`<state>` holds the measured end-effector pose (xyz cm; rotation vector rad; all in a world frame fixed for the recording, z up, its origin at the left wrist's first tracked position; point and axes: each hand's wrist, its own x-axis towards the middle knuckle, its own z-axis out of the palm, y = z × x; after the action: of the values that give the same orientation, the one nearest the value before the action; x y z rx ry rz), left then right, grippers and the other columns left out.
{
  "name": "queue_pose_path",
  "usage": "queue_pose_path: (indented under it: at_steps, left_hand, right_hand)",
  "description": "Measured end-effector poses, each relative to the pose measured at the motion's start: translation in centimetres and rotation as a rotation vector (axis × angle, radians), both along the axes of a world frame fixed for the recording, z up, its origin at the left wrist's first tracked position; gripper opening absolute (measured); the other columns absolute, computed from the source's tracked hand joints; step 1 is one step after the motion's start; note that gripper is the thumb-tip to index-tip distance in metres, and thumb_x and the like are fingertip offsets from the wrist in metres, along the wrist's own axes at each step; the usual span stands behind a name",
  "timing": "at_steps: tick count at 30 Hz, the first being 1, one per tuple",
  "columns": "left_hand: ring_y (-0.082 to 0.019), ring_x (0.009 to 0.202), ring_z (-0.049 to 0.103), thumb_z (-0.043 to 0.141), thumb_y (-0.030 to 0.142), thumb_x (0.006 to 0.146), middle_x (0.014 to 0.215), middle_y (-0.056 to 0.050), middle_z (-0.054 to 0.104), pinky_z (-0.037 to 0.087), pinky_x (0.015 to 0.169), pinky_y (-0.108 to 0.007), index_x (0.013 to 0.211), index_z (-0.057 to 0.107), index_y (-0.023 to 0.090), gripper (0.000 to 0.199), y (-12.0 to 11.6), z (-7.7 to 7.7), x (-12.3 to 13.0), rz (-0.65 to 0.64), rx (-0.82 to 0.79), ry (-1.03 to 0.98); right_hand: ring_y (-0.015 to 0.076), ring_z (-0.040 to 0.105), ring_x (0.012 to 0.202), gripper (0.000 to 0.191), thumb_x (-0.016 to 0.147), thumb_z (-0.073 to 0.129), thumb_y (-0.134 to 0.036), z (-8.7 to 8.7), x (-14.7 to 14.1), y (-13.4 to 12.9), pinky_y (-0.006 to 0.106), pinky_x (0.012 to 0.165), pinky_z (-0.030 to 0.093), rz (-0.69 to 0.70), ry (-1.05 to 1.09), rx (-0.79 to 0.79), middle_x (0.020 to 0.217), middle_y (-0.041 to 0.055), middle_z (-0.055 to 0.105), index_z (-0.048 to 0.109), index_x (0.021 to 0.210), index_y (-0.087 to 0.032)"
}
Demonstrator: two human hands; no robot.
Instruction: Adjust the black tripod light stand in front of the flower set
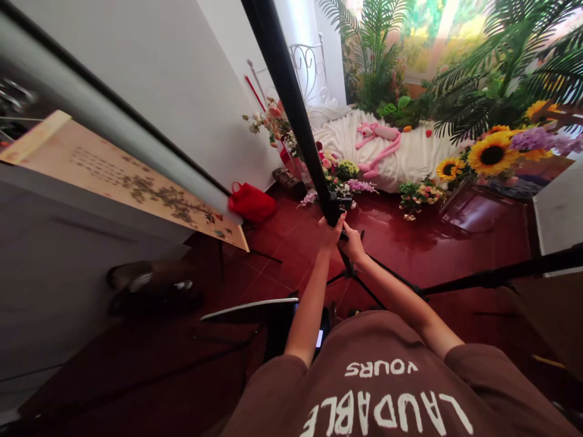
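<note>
The left hand (330, 232) and right hand (352, 244) are both closed around the stand (298, 109), just below its clamp (340, 201). Left of the stand sits the bag (252, 203); beyond it to the right are the toy (381, 131) and sunflowers (492, 154).

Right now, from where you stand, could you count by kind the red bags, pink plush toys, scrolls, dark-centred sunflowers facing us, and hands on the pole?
Red bag: 1
Pink plush toy: 1
Scroll: 1
Sunflowers: 2
Left hand and right hand on the black pole: 2
Total: 7
</note>
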<state>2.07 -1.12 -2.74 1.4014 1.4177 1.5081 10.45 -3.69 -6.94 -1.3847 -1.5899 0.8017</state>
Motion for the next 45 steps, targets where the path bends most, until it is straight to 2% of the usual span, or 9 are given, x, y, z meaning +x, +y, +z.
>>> queue_pose_path:
  at_steps: [9,13,18,22,25,31,35,39,45]
  left_hand:
    - [-0.023,0.072,0.069,0.07,0.057,0.069,0.078,-0.013,0.072,0.051,0.064,-0.03,0.082,0.069,0.012,0.047,0.0,-2.2,0.6,-0.011,-0.063,0.023]
    - [-0.02,0.08,0.068,0.061,0.063,0.077,0.088,-0.011,0.072,0.052,0.073,-0.03,0.091,0.065,0.016,0.049,-1.3,-2.3,-0.3,-0.118,0.001,0.037]
    - [-0.02,0.092,0.065,0.029,0.068,0.09,0.099,-0.012,0.069,0.049,0.086,-0.034,0.105,0.061,0.018,0.061,-2.1,-4.0,-0.7,-0.136,0.047,0.005]
    - [-0.019,0.084,0.065,0.029,0.066,0.091,0.096,-0.011,0.069,0.049,0.081,-0.033,0.099,0.061,0.02,0.057,-1.8,-4.8,-0.4,-0.135,0.068,-0.008]
    - [-0.018,0.076,0.064,0.031,0.065,0.091,0.087,-0.009,0.069,0.048,0.075,-0.031,0.093,0.061,0.02,0.054,-1.7,-4.9,-0.3,-0.113,0.091,-0.027]
    - [-0.016,0.071,0.062,0.039,0.066,0.088,0.083,-0.007,0.068,0.048,0.07,-0.029,0.093,0.059,0.019,0.052,-1.5,-5.5,-0.2,-0.095,0.085,-0.095]
    - [-0.015,0.071,0.062,0.039,0.065,0.088,0.082,-0.006,0.066,0.049,0.069,-0.028,0.093,0.059,0.019,0.051,-1.4,-5.8,-0.2,-0.094,0.075,-0.109]
    - [-0.016,0.076,0.063,0.04,0.064,0.089,0.084,-0.007,0.067,0.051,0.072,-0.029,0.097,0.061,0.019,0.051,-1.1,-6.2,-0.1,-0.092,0.074,-0.108]
    - [-0.019,0.087,0.064,0.033,0.053,0.092,0.088,-0.009,0.067,0.052,0.081,-0.032,0.107,0.06,0.017,0.047,-1.3,-6.7,-0.1,-0.132,0.038,-0.136]
  right_hand:
    - [0.0223,0.063,0.088,0.052,0.067,0.07,-0.023,-1.4,1.7,0.3,0.031,0.078,0.048,0.117,0.095,-0.089,0.099,0.0079,0.067,0.054,0.116,-0.016]
    - [0.0174,0.058,0.078,0.062,0.052,0.086,-0.041,-0.3,4.7,-1.2,0.028,0.07,0.048,0.212,0.202,-0.38,0.092,0.0051,0.062,0.054,0.1,-0.017]
    - [0.0083,0.044,0.05,0.057,0.08,0.049,-0.075,0.6,5.7,-3.7,0.02,0.049,0.039,0.531,0.868,-0.758,0.064,-0.0027,0.051,0.051,0.076,-0.019]
    - [0.0043,0.022,0.038,0.047,0.092,0.05,-0.052,1.4,3.1,-4.1,0.015,0.037,0.024,0.49,1.35,-0.863,0.049,-0.0097,0.029,0.033,0.061,-0.021]
    - [0.0047,0.016,0.038,0.044,0.093,0.05,-0.033,1.7,1.3,-3.9,0.014,0.036,0.022,0.408,1.484,-0.73,0.047,-0.0108,0.021,0.024,0.059,-0.022]
    - [0.0052,0.018,0.041,0.044,0.07,0.067,-0.033,2.3,2.0,-3.1,0.018,0.039,0.02,0.193,0.78,-0.365,0.046,-0.0114,0.02,0.026,0.057,-0.023]
    - [0.0102,0.044,0.058,0.036,0.059,0.078,-0.036,4.7,4.5,-2.1,0.022,0.057,0.04,0.176,0.161,-0.028,0.06,-0.0056,0.047,0.047,0.066,-0.021]
    - [0.0196,0.059,0.086,0.042,0.066,0.076,-0.049,6.4,3.9,-0.1,0.03,0.077,0.048,0.121,0.056,0.097,0.093,0.0061,0.063,0.058,0.09,-0.02]
    - [0.0182,0.062,0.074,0.037,0.07,0.071,-0.054,5.5,-1.0,2.8,0.029,0.069,0.05,0.07,0.152,-0.097,0.069,0.0018,0.063,0.065,0.076,-0.019]
